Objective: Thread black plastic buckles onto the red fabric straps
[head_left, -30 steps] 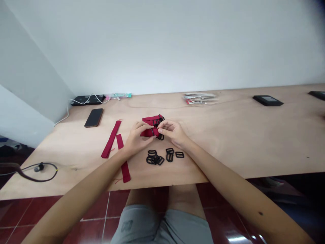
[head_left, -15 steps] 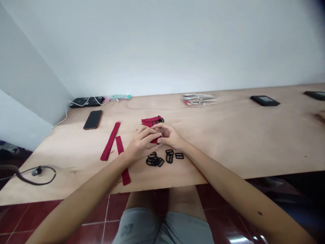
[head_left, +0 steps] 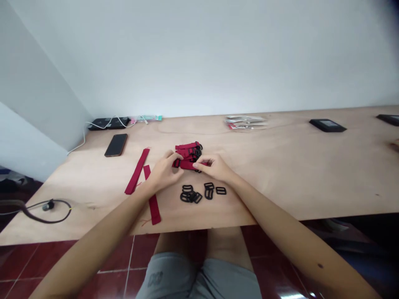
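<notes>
A short red strap (head_left: 188, 165) stretches between my two hands, with a black slide buckle (head_left: 176, 163) near its left end. My left hand (head_left: 166, 169) grips the strap at the buckle. At the strap's other end, my right hand (head_left: 215, 167) pinches it between thumb and fingers. Just behind lies a pile of red straps with black buckles (head_left: 187, 153). Loose black buckles (head_left: 190, 195) lie in a cluster in front of my hands, and a single black buckle (head_left: 221, 190) sits to their right. Two flat red strips (head_left: 137, 171) (head_left: 154, 207) rest left of my left hand.
On the left of the wooden table (head_left: 280, 174) are a phone (head_left: 116, 145), black boxes (head_left: 108, 123) with a white cable, and a dark looped cable (head_left: 46, 214). Plastic packets (head_left: 245, 122) lie by the wall. A black device (head_left: 327, 125) stands farther right.
My hands have moved apart, the left one leftward and the right one slightly right. The red strap and its buckle, hidden before, now show stretched between them, and more of the pile is visible.
</notes>
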`<control>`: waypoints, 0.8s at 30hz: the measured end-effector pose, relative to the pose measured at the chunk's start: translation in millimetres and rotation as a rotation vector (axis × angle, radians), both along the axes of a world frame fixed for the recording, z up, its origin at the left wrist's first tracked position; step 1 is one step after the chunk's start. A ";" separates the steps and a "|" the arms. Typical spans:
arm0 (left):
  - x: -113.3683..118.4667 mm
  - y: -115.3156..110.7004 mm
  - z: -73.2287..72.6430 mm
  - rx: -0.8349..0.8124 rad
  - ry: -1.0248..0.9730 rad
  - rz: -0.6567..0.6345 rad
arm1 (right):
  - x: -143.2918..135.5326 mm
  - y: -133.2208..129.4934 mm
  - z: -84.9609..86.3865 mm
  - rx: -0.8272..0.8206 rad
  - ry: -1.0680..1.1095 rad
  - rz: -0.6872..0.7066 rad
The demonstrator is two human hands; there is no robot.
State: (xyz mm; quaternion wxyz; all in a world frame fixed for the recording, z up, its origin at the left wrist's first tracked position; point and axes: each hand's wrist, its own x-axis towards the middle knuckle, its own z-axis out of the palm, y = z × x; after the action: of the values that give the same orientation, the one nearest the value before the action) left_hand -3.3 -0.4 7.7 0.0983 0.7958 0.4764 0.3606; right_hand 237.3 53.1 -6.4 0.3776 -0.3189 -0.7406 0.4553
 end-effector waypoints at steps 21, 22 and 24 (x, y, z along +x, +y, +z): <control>1.8 0.4 -5.3 -0.140 0.003 0.027 | -1.3 -16.6 6.5 -0.162 -0.245 0.372; 1.5 0.9 -5.9 -0.141 -0.006 0.026 | -1.4 -17.8 8.4 -0.161 -0.269 0.407; 0.7 2.2 -7.6 -0.137 -0.016 0.024 | -2.3 -19.4 10.8 -0.127 -0.303 0.458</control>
State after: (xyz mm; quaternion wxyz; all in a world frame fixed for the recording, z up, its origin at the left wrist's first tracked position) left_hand -2.6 1.8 0.1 0.1523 0.7786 0.5085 0.3346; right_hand 235.1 33.7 4.4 0.1291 -0.2305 -0.8113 0.5216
